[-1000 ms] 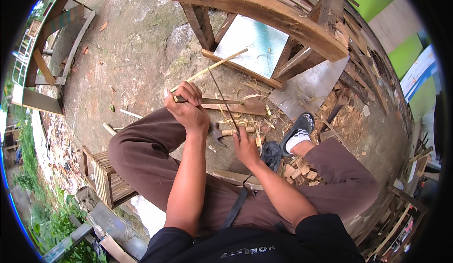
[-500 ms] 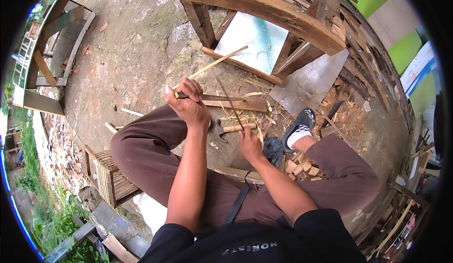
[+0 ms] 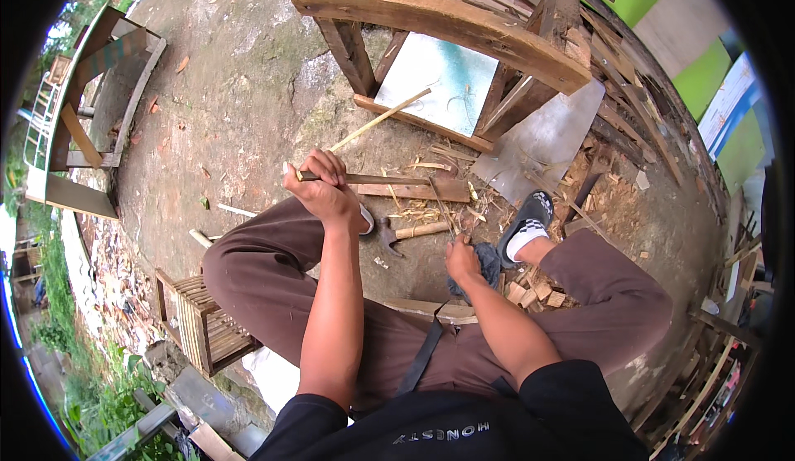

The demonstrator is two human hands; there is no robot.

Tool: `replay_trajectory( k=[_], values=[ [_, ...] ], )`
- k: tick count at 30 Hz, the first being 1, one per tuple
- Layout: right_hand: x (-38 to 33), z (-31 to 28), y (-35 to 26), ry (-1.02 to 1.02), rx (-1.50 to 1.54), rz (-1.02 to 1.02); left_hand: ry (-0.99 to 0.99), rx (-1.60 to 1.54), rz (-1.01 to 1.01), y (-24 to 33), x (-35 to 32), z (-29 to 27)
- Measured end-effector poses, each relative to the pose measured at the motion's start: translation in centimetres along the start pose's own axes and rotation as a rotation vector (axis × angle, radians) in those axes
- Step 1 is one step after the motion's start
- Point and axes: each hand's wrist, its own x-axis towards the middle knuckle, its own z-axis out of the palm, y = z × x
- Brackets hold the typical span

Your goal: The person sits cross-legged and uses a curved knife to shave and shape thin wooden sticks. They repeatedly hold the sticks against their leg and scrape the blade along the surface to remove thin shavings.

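My left hand (image 3: 321, 189) is closed in a fist above my left knee. A thin pale wooden strip (image 3: 381, 118) slants up and right from its knuckles. A slim brown stick-like piece (image 3: 377, 180) also passes through this fist, its blunt end poking out on the left. Nearer my right foot, my right hand (image 3: 464, 256) is closed on a thin dark strip-like piece (image 3: 442, 204); whether it is a blade or wood I cannot tell. Its upper tip appears close to the brown piece's far end. Beneath them lie a flat board (image 3: 454, 190) and a claw hammer (image 3: 418, 231).
Ahead stands a heavy wooden frame (image 3: 447, 16) with a white panel (image 3: 439, 80). Wood shavings and offcuts (image 3: 534, 285) surround my right shoe (image 3: 530, 221), beside a black plastic bag (image 3: 487, 264). A slatted wooden stool (image 3: 207, 320) is at my left; stacked timber (image 3: 638, 105) lies right.
My right hand has moved right and slightly toward me, bringing the dark strip-like piece along. My left hand has turned a little, so the brown piece's blunt end now shows.
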Motion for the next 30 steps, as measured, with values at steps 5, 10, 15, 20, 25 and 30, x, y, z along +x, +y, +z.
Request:
replay_trajectory(
  k=[5, 10, 15, 20, 25, 30],
  values=[
    [-0.6, -2.1, -3.9, -0.202, 0.355, 0.229, -0.126, 0.011, -0.018, 0.4, 0.2, -1.9],
    [0.9, -0.3, -1.5, -0.334, 0.672, 0.438, -0.146, 0.018, 0.034, 2.3, 0.4, -0.8],
    [1.2, -1.0, -2.9, -0.231, 0.564, 0.472, -0.192, -0.149, -0.102, 2.9, 0.7, -0.4],
    [-0.5, -2.6, -5.9, -0.264, 0.499, 0.448, -0.206, -0.105, -0.289, 3.5, 0.1, 0.6],
    [-0.4, -0.8, -6.8, -0.139, 0.543, 0.219, -0.129, -0.081, -0.325, 3.4, -0.3, 2.2],
    [-0.7, -6.6, -12.1, -0.079, 0.622, -0.107, -0.077, -0.092, -0.341, 3.3, 0.0, 1.2]
  ],
)
